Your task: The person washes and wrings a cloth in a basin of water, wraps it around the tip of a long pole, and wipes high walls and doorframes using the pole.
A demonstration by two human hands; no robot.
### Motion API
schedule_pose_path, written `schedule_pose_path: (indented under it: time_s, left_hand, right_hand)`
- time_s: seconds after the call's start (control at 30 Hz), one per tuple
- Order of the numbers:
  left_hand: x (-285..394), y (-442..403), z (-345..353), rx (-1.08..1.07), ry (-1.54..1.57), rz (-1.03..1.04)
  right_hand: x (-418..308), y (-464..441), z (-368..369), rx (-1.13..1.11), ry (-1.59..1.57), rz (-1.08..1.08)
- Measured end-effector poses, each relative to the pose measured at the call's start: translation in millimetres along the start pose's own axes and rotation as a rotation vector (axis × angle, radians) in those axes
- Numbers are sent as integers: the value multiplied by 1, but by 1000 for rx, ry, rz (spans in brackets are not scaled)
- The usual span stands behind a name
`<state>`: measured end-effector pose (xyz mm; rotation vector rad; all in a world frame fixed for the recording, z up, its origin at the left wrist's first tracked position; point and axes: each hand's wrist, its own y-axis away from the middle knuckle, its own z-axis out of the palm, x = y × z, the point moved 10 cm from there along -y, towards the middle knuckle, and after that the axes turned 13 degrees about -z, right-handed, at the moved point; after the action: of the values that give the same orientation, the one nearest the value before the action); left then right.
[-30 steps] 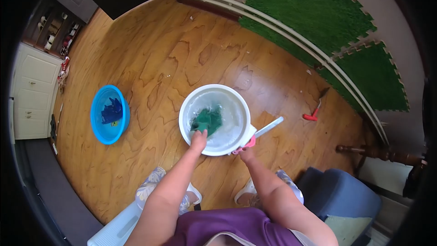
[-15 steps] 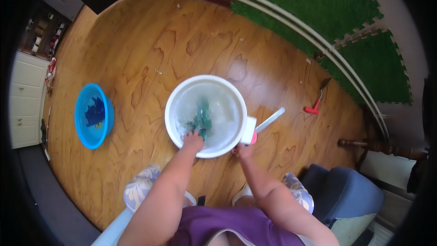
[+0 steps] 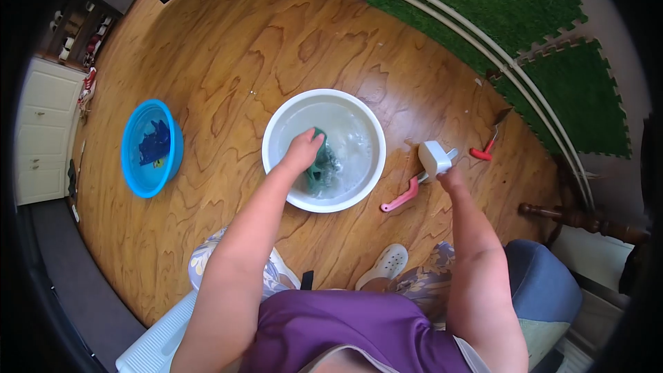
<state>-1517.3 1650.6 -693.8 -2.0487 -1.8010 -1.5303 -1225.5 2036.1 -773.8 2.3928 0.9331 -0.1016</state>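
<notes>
A white basin [image 3: 275, 183] of cloudy water stands on the wooden floor in front of me. My left hand [image 3: 304, 150] grips the upper end of a green cloth [image 3: 319, 169], whose lower part lies in the water. To the right of the basin, my right hand [image 3: 452, 179] is closed at the lower right edge of a small white box [image 3: 434, 159]; its fingers are partly hidden. A pink-handled tool [image 3: 402, 197] lies under or behind the box, with part of its pale blade showing beyond it.
A blue basin [image 3: 177, 155] holding dark blue cloth [image 3: 155, 144] stands to the left. A red-handled trowel [image 3: 482, 154] lies at the right. A blue padded seat [image 3: 542, 280] is at the lower right, near a turned wooden post [image 3: 587, 223]. Green mats [image 3: 566, 93] cover part of the wall.
My right hand and the white box have moved right, away from the basin's rim. My left hand has moved up and now grips the green cloth, raising one end out of the water.
</notes>
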Motion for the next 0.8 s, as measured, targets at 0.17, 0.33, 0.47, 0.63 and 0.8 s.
schedule_pose_path:
  time_s: [0.17, 0.33, 0.47, 0.63, 0.8]
  left_hand:
    - [68, 38, -37, -153, 286, 13]
    - [88, 54, -48, -320, 552, -69]
    - [34, 12, -44, -136, 635, -90]
    - [-75, -25, 2, 13, 291, -213]
    - [-124, -14, 20, 100, -29, -350]
  right_hand:
    - [-22, -16, -30, -55, 159, -178]
    - [-72, -20, -58, -129, 232, -131]
    - [-120, -24, -83, -37, 337, -153]
    - [-136, -33, -80, 19, 378, -139]
    - [-228, -1, -70, 273, 310, -481]
